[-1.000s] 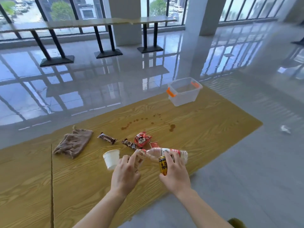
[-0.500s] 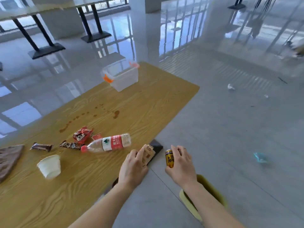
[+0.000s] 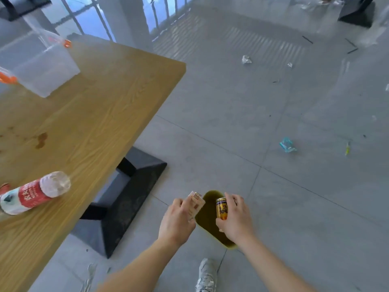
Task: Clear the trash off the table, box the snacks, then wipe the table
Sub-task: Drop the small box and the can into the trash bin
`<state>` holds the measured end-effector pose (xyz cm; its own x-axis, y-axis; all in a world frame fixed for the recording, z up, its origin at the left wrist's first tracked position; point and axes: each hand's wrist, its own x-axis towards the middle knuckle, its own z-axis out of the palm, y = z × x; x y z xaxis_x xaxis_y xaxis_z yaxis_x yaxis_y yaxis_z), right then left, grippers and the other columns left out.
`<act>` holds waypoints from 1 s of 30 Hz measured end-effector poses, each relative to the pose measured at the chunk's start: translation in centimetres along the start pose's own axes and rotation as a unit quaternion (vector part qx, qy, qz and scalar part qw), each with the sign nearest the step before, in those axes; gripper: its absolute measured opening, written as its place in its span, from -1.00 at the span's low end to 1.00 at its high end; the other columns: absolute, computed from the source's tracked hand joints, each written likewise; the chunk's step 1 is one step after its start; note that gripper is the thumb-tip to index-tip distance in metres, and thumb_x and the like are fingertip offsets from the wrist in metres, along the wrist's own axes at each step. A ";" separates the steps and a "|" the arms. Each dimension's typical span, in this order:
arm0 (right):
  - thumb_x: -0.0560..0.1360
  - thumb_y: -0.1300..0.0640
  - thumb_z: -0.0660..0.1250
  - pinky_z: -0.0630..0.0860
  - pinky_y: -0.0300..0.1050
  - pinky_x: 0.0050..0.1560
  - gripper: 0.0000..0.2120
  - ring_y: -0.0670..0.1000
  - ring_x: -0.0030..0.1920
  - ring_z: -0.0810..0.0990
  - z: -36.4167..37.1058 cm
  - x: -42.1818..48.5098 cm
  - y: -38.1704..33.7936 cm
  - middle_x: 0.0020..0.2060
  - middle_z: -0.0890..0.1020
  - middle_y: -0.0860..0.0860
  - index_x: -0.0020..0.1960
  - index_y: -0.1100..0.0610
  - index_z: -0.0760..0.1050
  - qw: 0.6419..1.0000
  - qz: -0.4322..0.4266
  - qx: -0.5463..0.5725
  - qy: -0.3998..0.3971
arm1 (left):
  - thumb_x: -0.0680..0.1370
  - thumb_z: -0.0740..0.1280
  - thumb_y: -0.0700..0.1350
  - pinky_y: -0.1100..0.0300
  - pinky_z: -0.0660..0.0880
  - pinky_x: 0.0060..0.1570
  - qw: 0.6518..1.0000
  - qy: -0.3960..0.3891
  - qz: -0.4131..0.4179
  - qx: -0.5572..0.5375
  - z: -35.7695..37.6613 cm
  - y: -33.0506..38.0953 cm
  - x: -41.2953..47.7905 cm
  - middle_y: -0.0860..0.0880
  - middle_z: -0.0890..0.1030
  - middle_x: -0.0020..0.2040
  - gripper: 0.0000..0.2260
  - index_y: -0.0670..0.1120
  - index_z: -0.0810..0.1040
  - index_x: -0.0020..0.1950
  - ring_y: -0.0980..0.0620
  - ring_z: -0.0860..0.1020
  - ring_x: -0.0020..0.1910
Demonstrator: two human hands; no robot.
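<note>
Both hands are out past the table's edge, over a yellow-green bin that stands on the grey floor. The left hand has its fingers curled round a small tan carton, held tilted just above the bin's left rim. The right hand pinches a small yellow can between thumb and fingers, upright over the bin's mouth. On the wooden table to the left, a plastic bottle with a red label lies on its side near the near edge. A brown spill marks the wood farther in. A clear box with orange latches sits at the far end, blurred. Scraps lie on the floor well away from the bin, among them a blue wrapper and a crumpled white paper. A grey shoe shows between the forearms.
</note>
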<state>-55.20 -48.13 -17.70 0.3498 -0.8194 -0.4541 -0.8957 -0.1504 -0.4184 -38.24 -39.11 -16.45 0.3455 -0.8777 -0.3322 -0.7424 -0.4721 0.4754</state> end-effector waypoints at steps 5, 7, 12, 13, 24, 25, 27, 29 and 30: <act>0.42 -0.04 0.45 0.27 0.01 0.46 -0.15 0.13 0.40 0.28 6.3 3.6 6.5 0.45 0.22 0.05 0.57 0.04 0.10 0.997 0.066 0.022 -0.036 | 0.53 0.36 0.01 0.33 0.40 -0.15 0.997 -0.067 -0.016 0.021 8.5 -1.6 3.3 0.03 0.43 0.20 -0.49 0.08 0.28 0.44 0.13 0.36 -0.02; 0.40 -0.03 0.44 0.26 0.00 0.46 -0.15 0.13 0.38 0.27 8.8 5.2 8.7 0.43 0.23 0.05 0.57 0.04 0.11 0.995 0.080 0.029 -0.043 | 0.53 0.34 -0.01 0.29 0.36 -0.16 0.996 -0.083 -0.017 0.029 11.7 -2.4 4.9 0.02 0.43 0.19 -0.50 0.07 0.28 0.44 0.10 0.36 -0.03; 0.39 -0.02 0.45 0.34 -0.02 0.39 -0.18 0.13 0.32 0.32 14.5 8.5 13.0 0.38 0.23 0.03 0.55 0.03 0.15 0.992 0.108 0.043 -0.053 | 0.53 0.33 -0.05 0.27 0.37 -0.10 0.993 -0.108 -0.022 0.048 18.6 -4.0 8.3 -0.01 0.42 0.19 -0.50 0.06 0.28 0.45 0.05 0.41 0.03; 0.39 -0.02 0.45 0.34 -0.03 0.39 -0.19 0.13 0.32 0.32 15.5 9.0 13.7 0.38 0.23 0.03 0.54 0.03 0.16 0.991 0.115 0.046 -0.054 | 0.53 0.33 -0.06 0.26 0.37 -0.09 0.992 -0.113 -0.021 0.050 19.9 -4.3 8.9 -0.01 0.41 0.19 -0.49 0.06 0.27 0.46 0.04 0.41 0.05; 0.51 0.02 0.40 0.29 -0.01 0.45 -0.32 0.13 0.46 0.22 20.5 11.9 17.2 0.52 0.13 0.03 0.54 0.02 0.18 0.988 0.136 0.059 -0.040 | 0.57 0.34 -0.04 0.03 0.42 0.31 0.988 -0.136 -0.016 0.073 26.5 -5.9 12.4 -0.04 0.20 0.55 -0.39 0.13 0.10 0.53 -0.09 0.27 0.47; 0.53 0.02 0.39 0.30 0.00 0.46 -0.35 0.13 0.46 0.22 20.4 12.0 17.4 0.52 0.15 0.03 0.53 0.03 0.21 0.987 0.139 0.064 -0.042 | 0.57 0.34 -0.03 0.05 0.43 0.29 0.988 -0.131 -0.006 0.085 26.5 -5.9 12.6 -0.04 0.22 0.53 -0.40 0.11 0.12 0.53 -0.09 0.29 0.45; 0.54 0.03 0.38 0.31 0.02 0.46 -0.39 0.12 0.46 0.25 20.3 12.1 17.7 0.51 0.18 0.04 0.52 0.05 0.24 0.986 0.143 0.073 -0.040 | 0.56 0.33 -0.02 0.06 0.45 0.24 0.986 -0.121 0.022 0.112 26.2 -6.2 12.9 -0.05 0.28 0.47 -0.42 0.07 0.15 0.52 -0.08 0.33 0.39; 0.54 0.03 0.37 0.30 0.02 0.46 -0.41 0.12 0.45 0.26 20.2 12.2 17.9 0.50 0.21 0.04 0.51 0.06 0.25 0.986 0.143 0.074 -0.040 | 0.54 0.33 -0.01 0.05 0.43 0.25 0.984 -0.113 0.038 0.130 25.8 -6.4 13.2 -0.06 0.31 0.43 -0.42 0.05 0.17 0.51 -0.08 0.33 0.37; 0.55 0.03 0.36 0.30 0.01 0.45 -0.41 0.13 0.44 0.27 20.1 12.2 17.9 0.49 0.23 0.04 0.51 0.06 0.25 0.987 0.141 0.072 -0.042 | 0.54 0.33 0.00 0.04 0.41 0.27 0.983 -0.109 0.043 0.139 25.7 -6.5 13.3 -0.07 0.32 0.42 -0.42 0.05 0.18 0.50 -0.09 0.32 0.37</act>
<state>-61.43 -49.72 -46.55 0.1188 -0.7684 -0.6289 -0.9144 0.1622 -0.3710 -43.59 -45.60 -44.85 0.1660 -0.8609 -0.4808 -0.9020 -0.3296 0.2787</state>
